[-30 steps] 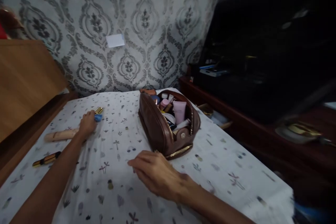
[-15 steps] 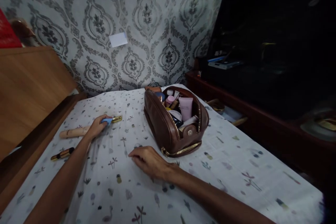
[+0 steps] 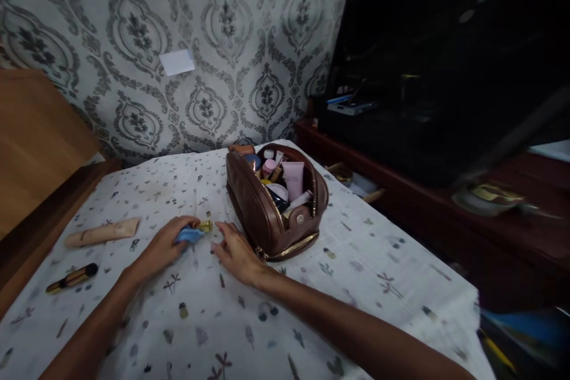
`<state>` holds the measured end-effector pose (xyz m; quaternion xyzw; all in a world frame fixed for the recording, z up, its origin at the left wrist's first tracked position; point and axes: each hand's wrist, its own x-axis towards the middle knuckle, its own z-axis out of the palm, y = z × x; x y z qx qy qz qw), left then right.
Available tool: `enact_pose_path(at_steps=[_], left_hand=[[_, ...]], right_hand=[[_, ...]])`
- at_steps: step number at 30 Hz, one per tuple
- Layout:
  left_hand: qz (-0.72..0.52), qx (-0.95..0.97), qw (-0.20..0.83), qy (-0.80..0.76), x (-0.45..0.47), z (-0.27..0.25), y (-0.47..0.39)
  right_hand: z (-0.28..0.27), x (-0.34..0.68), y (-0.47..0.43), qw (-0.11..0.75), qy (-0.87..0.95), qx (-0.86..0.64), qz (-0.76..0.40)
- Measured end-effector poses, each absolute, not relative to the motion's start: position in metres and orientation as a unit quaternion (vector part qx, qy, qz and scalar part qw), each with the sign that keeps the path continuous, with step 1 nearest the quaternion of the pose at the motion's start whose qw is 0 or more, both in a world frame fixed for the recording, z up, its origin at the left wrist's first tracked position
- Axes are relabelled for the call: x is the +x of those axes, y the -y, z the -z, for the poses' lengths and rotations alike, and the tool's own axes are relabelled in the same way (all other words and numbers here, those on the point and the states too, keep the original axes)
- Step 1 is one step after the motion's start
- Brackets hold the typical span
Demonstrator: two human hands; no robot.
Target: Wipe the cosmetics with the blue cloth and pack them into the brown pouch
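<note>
Loosely, a blue-and-gold tube [image 3: 193, 232] is grasped by the left hand [image 3: 162, 246].
Right-hand fingers [image 3: 222, 236] are spread, released, on the patterned cloth [image 3: 356, 261] beside a brown pouch [image 3: 258, 214]; patterned wallpaper [image 3: 222, 41] is seen behind.

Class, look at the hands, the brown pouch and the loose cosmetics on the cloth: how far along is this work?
Done: the brown pouch stands open, full of tubes and jars. In hand: the left hand holds a small blue-and-gold tube, the right hand beside it. Left: a beige tube and a black-and-gold stick lie on the cloth.

beige tube [image 3: 102, 232], black-gold pencil [image 3: 72, 278], patterned wallpaper [image 3: 222, 41]
</note>
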<state>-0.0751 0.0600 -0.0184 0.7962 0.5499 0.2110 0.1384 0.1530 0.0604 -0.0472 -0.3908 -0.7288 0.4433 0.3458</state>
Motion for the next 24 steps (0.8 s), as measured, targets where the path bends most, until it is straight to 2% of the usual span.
enact_pose_path(at_steps=[6,11,16,20,24], left_hand=[[-0.285,0.798,0.195,-0.494,-0.036,0.023,-0.023],[-0.350,0.712,0.243,-0.558,-0.037,0.031,-0.014],[-0.366,0.669,0.276,-0.586,-0.035,0.037,-0.017],[-0.371,0.639,0.274,-0.615,-0.028,0.037,-0.015],[-0.386,0.581,0.382,-0.606,-0.022,0.028,-0.013]], right_hand=[[0.054,0.159,-0.067,0.332,0.695,-0.362,-0.525],[0.063,0.161,-0.063,0.312,0.650,-0.326,-0.611],[0.069,0.158,-0.063,0.357,0.576,-0.298,-0.672],[0.066,0.161,-0.063,0.363,0.577,-0.287,-0.673],[0.060,0.167,-0.060,0.382,0.636,-0.285,-0.607]])
